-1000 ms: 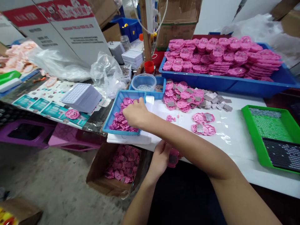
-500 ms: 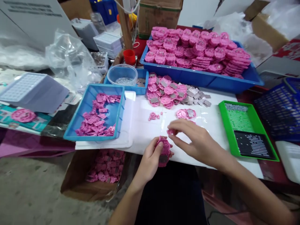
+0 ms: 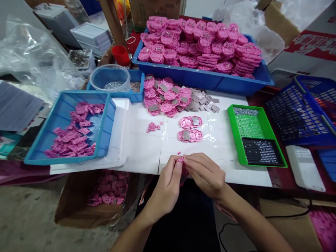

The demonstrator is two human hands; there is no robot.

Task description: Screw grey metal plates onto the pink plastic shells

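White table (image 3: 141, 154), blue trays (image 3: 105, 122), green tray (image 3: 232, 126), pink parts (image 3: 189, 135)

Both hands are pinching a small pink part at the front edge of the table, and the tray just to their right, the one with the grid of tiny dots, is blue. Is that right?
Not quite. The tray with the grid of tiny dots is green, not blue, as the head view shows. The rest holds: the left hand and right hand pinch a small pink part together at the front edge of the table.
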